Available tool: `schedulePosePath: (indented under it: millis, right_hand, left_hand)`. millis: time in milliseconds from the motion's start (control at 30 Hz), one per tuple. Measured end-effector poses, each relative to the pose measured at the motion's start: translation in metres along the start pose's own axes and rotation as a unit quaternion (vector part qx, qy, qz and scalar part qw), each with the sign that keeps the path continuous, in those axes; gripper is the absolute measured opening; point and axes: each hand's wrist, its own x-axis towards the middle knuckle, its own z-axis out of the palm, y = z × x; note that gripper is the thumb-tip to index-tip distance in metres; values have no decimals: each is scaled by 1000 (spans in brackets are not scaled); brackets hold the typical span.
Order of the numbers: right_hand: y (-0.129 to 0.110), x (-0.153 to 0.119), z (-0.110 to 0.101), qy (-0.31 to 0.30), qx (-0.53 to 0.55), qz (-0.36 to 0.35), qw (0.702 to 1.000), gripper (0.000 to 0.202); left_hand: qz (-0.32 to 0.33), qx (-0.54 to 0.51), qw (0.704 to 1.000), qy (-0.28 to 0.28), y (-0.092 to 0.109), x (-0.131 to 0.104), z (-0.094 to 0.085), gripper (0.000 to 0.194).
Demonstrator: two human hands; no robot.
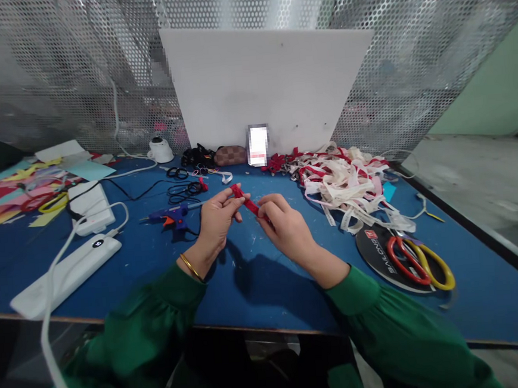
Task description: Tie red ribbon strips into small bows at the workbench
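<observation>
A: What are the two hands doing with that red ribbon [251,207]?

B: Both grip it. The left hand [216,221] pinches the upper end between thumb and fingers, and the right hand [288,227] has its fingers closed on the lower end.

A: Where is the ribbon, exactly?

B: Between the hands, slanting down from left to right, above the blue surface [267,301]. The piece at the left fingertips looks bunched, though it's too small to tell how it is shaped.

A: And beside the left hand?

B: A blue glue gun [175,217] with an orange trigger lies there, its nozzle pointing away from the hand. Farther left are a white power bank-like block [68,275] and a white power strip [90,207], near some coloured sheets [12,189].

A: What about the other side?

B: A tangled heap of white, pink and red ribbons [343,181] lies beyond the right hand. Nearer the right forearm, scissors with one red and one yellow handle [414,262] rest partly on a black round disc [378,256].

A: Anything at the back?

B: A checkered pouch [230,155] and a bright, pixelated upright screen [257,146], in front of a white board [268,85].
</observation>
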Motion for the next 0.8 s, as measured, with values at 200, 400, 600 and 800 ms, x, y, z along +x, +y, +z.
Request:
schedulePosePath:
  millis: [200,400,600,800]
  right_hand:
    - [9,4,-11,-27,-44,-33,998,17]
    - [22,9,-19,-26,57,50,997,5]
    - [25,12,-19,-44,132,95,986,8]
    - [28,13,-19,-36,163,117,979,9]
  left_hand:
    - [-25,95,987,-124,-6,-2,-1,40]
    - [-53,142,954,-258,-5,-7,-2,36]
    - [-71,151,938,-304,-2,-9,-3,36]
    - [-84,145,937,-306,-2,-8,-3,39]
